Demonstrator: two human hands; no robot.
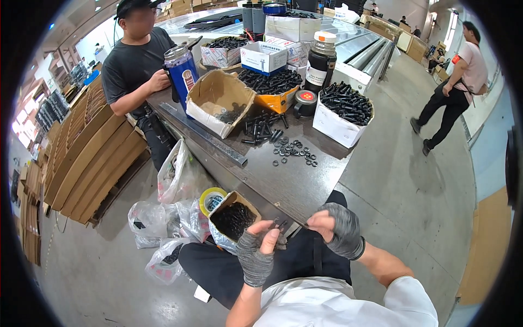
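My left hand [257,255], in a grey fingerless glove, pinches a small black bolt-like part [281,224] at the table's near edge. To its right, my right hand [339,230] wears a matching glove. Its thumb and fingers are pressed together, and whatever is between them is too small to make out. A cardboard box of black parts [235,219] stands just left of my left hand, below the tabletop. Farther up the table [283,182] lie loose black bolts [262,128] and a scatter of black nuts or rings [297,151].
Beyond them are a tipped cardboard box [218,95], an orange box [280,102] and a white box of bolts [343,128]. A metal bar [210,137] runs along the left edge. Plastic bags [182,174] lie left. A co-worker [143,60] stands far left; another person [460,82] is right.
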